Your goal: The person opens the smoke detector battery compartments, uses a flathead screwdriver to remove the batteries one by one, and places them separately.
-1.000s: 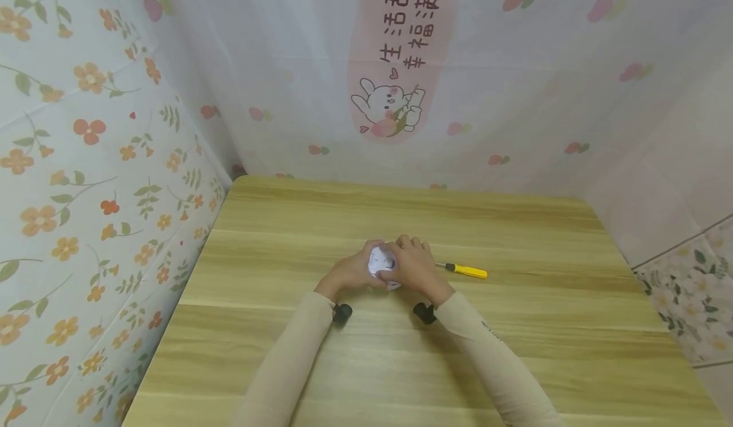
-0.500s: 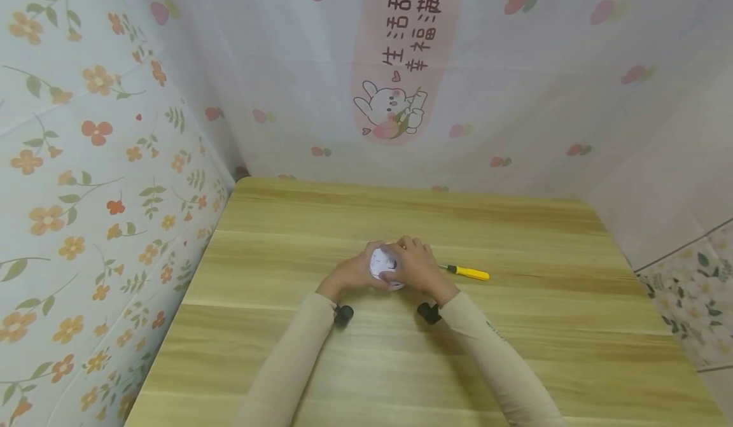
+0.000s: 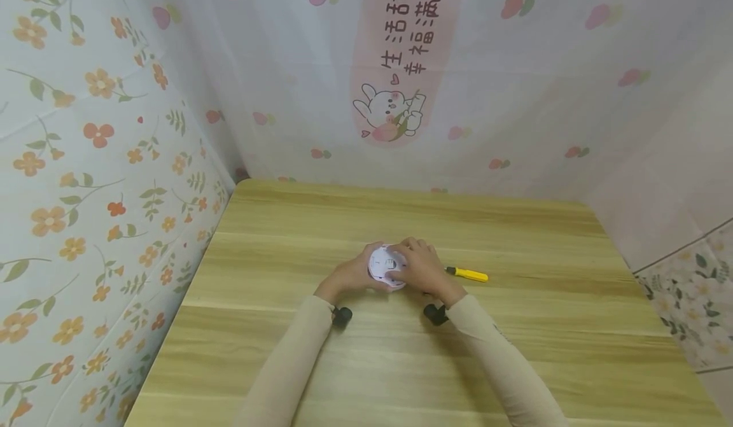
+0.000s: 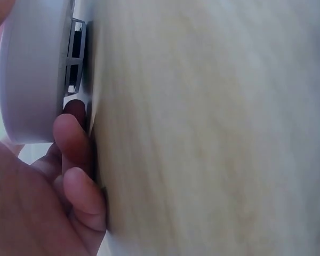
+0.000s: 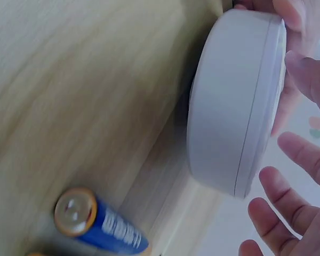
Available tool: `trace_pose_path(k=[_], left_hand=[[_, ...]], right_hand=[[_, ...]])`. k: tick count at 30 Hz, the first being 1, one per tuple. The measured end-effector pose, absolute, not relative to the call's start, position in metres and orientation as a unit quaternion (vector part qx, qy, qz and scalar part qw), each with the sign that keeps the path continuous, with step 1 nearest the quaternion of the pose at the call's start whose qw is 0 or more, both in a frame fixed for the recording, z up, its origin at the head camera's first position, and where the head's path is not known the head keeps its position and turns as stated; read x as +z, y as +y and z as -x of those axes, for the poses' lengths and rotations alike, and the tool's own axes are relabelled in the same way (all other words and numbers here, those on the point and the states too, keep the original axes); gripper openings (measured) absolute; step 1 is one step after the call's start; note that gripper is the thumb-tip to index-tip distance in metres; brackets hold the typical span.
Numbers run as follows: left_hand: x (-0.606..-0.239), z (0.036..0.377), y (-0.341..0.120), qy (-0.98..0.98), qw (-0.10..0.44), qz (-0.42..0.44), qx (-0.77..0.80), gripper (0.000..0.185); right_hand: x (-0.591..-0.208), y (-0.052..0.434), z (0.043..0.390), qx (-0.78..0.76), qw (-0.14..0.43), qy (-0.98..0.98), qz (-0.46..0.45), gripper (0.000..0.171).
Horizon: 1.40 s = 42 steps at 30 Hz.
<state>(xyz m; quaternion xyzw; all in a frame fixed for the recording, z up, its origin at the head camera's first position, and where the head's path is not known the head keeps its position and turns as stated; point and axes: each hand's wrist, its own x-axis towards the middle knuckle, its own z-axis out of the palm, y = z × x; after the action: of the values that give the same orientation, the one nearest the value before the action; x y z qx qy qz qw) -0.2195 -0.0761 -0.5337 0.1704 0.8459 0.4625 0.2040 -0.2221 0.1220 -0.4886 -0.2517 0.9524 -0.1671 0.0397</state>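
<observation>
A round white smoke detector (image 3: 379, 263) is held tilted just above the table, its flat marked face up. My left hand (image 3: 352, 273) grips it by the left side; in the left wrist view its fingers curl under the casing (image 4: 34, 74), beside a slotted vent that faces the tabletop. My right hand (image 3: 425, 269) is at the right side, thumb and forefinger over the face in the head view. Seen from the right wrist, its fingers (image 5: 274, 186) are spread along the rim with small gaps, and a thin seam runs round the casing.
A blue battery (image 5: 109, 224) with orange ends lies on the wooden table (image 3: 275, 350) near my right hand, part of another orange thing at the frame's edge below it. A yellow-handled screwdriver (image 3: 471, 275) lies to the right. Patterned curtains (image 3: 298, 96) stand behind and left.
My right hand has shifted slightly right and more of the smoke detector's face shows. The screwdriver's shaft is now mostly hidden behind that hand. My left hand keeps its grip.
</observation>
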Motion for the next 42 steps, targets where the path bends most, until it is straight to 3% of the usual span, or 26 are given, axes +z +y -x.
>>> trace_pose_path(k=[9,23,35,42], left_hand=[[-0.534,0.215,-0.079,0.849,0.206,-0.148,0.464,0.118],[-0.534,0.216,-0.086,0.811,0.228,-0.165,0.512,0.117],[-0.535,0.215,-0.096,0.773,0.259,-0.147,0.56,0.096],[-0.534,0.213,-0.096,0.787,0.239,-0.138,0.551,0.088]], right_hand=[[-0.491,0.139,0.224,-0.176,0.063,0.952,0.243,0.063],[-0.498,0.156,0.224,-0.177,0.116,0.947,0.242,0.088],[-0.502,0.158,0.22,-0.214,0.128,0.945,0.214,0.078],[-0.503,0.159,0.22,-0.252,0.143,0.935,0.205,0.074]])
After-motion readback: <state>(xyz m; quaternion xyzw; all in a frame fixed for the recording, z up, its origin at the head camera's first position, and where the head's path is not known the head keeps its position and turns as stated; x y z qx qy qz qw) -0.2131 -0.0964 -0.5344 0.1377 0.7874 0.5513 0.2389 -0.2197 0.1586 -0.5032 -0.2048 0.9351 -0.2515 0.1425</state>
